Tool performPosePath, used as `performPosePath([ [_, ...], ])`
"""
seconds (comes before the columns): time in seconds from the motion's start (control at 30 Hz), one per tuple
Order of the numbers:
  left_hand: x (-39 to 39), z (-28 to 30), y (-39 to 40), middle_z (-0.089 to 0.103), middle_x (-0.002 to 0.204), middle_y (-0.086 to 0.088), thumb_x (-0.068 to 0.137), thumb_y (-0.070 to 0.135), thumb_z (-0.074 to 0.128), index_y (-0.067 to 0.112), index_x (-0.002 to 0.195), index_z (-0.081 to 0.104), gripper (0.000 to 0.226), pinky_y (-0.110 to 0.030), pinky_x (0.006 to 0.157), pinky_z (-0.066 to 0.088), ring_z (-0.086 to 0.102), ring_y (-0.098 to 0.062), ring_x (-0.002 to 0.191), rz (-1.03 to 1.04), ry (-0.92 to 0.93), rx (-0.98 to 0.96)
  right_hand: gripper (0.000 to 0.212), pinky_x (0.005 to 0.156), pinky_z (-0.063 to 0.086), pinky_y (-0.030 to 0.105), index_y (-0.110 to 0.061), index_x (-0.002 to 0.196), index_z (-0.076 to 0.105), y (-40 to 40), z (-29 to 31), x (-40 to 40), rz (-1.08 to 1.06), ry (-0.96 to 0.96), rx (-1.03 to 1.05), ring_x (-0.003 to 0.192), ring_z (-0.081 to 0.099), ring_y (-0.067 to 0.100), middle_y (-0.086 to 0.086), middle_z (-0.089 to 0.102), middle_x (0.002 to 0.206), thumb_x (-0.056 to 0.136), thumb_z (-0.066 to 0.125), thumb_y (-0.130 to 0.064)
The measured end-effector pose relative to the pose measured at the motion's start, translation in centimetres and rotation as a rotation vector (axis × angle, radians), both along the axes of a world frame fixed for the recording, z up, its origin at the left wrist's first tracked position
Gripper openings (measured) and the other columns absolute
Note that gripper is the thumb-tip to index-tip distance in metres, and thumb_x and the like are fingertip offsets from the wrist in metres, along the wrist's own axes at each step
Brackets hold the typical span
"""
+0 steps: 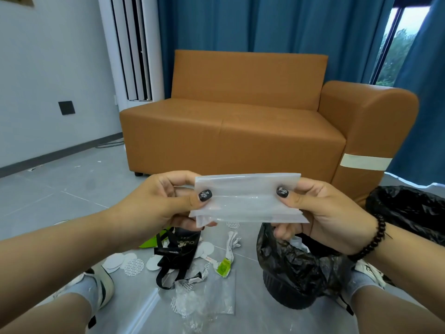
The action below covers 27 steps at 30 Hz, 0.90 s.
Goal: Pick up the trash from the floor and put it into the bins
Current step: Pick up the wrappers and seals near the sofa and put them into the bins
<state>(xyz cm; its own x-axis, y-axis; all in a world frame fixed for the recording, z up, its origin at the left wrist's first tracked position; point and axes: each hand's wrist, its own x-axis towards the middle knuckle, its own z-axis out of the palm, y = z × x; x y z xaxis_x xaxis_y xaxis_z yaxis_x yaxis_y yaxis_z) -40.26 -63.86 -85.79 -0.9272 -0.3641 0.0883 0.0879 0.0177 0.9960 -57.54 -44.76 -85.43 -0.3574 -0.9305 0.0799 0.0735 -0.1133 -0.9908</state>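
The left hand point(163, 201) pinches the left end of a folded clear plastic bag point(245, 198) held in the air above littered floor trash point(192, 263), the right hand point(320, 213) pinches its right end, above two black-lined bins point(296, 266).

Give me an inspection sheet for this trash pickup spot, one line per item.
Surface: grey tiled floor, littered.
Job's things: folded clear plastic sheet held up between both hands; two bins with black liners, near bin below the sheet, far bin to its right.
Clutter: black paper bag, white round pads, crumpled clear wrap, green wrapper.
Grips: left hand and right hand each pinch an end of the sheet.
Cables: nothing seen.
Surroundings: orange sofa, blue curtains, window.
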Motion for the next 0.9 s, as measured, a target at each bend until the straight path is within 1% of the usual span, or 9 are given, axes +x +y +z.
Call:
performPosePath([
  [0.1,0.2,0.6,0.0,0.071,0.073,-0.012,0.06,0.008,0.084,0.01,0.09,0.075,0.032,-0.023,0.051,0.056,0.07,-0.027,0.06,-0.072,0.005,0.038,0.028,0.047,0.056,0.029,-0.011,0.091,0.077,0.1,0.2,0.0,0.059,-0.072,-0.01,0.052,0.067,0.028,0.024,0.066,0.068,0.067,0.062,-0.011],
  [0.17,0.1,0.6,0.1,0.068,0.062,-0.008,0.055,-0.013,0.072,0.012,0.08,0.078,0.035,-0.023,0.05,0.056,0.068,-0.027,0.056,-0.065,-0.004,0.055,0.023,0.049,0.057,0.031,-0.005,0.083,0.077,0.0,0.0,-0.4,0.07,-0.085,0.0,0.056,0.067,0.031,0.026,0.066,0.069,0.068,0.06,0.001],
  [0.27,0.1,0.3,0.0,0.068,0.065,-0.018,0.078,-0.011,0.049,-0.002,0.076,0.074,0.027,-0.033,0.057,0.061,0.066,-0.028,0.052,-0.036,-0.022,0.096,0.031,0.058,0.058,0.035,0.005,0.084,0.074,0.1,-0.4,-1.0,0.117,-0.098,-0.014,0.068,0.068,0.037,0.031,0.066,0.08,0.059,0.059,-0.005],
  [0.33,0.2,-0.1,-0.4,0.064,0.072,-0.028,0.074,-0.002,0.043,-0.01,0.079,0.072,0.03,-0.037,0.056,0.06,0.062,-0.036,0.061,-0.034,-0.032,0.131,0.035,0.06,0.057,0.035,0.009,0.085,0.072,0.2,-0.4,-1.0,0.096,-0.066,0.0,0.071,0.069,0.035,0.029,0.068,0.083,0.061,0.059,-0.012],
  [0.4,0.4,0.0,-0.2,0.058,0.075,-0.024,0.069,0.01,0.053,-0.012,0.083,0.071,0.032,-0.033,0.056,0.058,0.057,-0.037,0.067,-0.025,-0.045,0.103,0.02,0.054,0.054,0.027,0.005,0.079,0.074,0.1,-0.4,-0.8,-0.007,0.107,0.03,0.059,0.067,0.024,0.018,0.07,0.072,0.072,0.073,-0.013],
  [0.5,0.2,-0.1,0.4,0.061,0.07,-0.016,0.068,0.01,0.082,0.003,0.083,0.075,0.018,-0.025,0.053,0.056,0.059,-0.017,0.053,0.09,-0.048,-0.086,0.012,0.047,0.049,0.02,-0.007,0.074,0.076,-0.1,-0.5,-0.3,-0.144,0.338,0.019,0.05,0.061,0.017,0.01,0.067,0.061,0.069,0.072,-0.016],
  [0.63,0.1,-0.4,0.3,0.052,0.079,-0.022,0.066,0.01,0.073,0.026,0.117,0.066,0.053,-0.02,0.053,0.052,0.048,-0.03,0.073,0.095,-0.023,-0.14,0.042,0.054,0.057,0.029,-0.019,0.107,0.071,-0.3,-1.0,-0.6,-0.114,0.272,0.03,0.066,0.064,0.027,0.028,0.068,0.087,0.065,0.075,-0.011],
  [0.7,0.2,-0.3,0.4,0.057,0.08,-0.033,0.063,0.01,0.073,0.022,0.115,0.067,0.053,-0.019,0.054,0.052,0.052,-0.031,0.076,0.09,-0.03,-0.155,0.053,0.054,0.056,0.029,-0.023,0.116,0.067,-0.3,-1.2,-0.9,-0.091,0.249,0.084,0.066,0.062,0.03,0.032,0.066,0.09,0.065,0.08,-0.016],
  [0.9,0.1,0.1,0.4,0.075,0.088,-0.016,0.079,-0.008,0.065,0.011,0.085,0.078,0.024,-0.015,0.055,0.052,0.066,-0.017,0.068,0.126,-0.053,-0.219,0.016,0.049,0.054,0.025,-0.008,0.08,0.077,-0.5,-1.3,-0.3,-0.151,0.218,0.043,0.042,0.056,0.024,0.022,0.056,0.056,0.073,0.067,0.003],
])
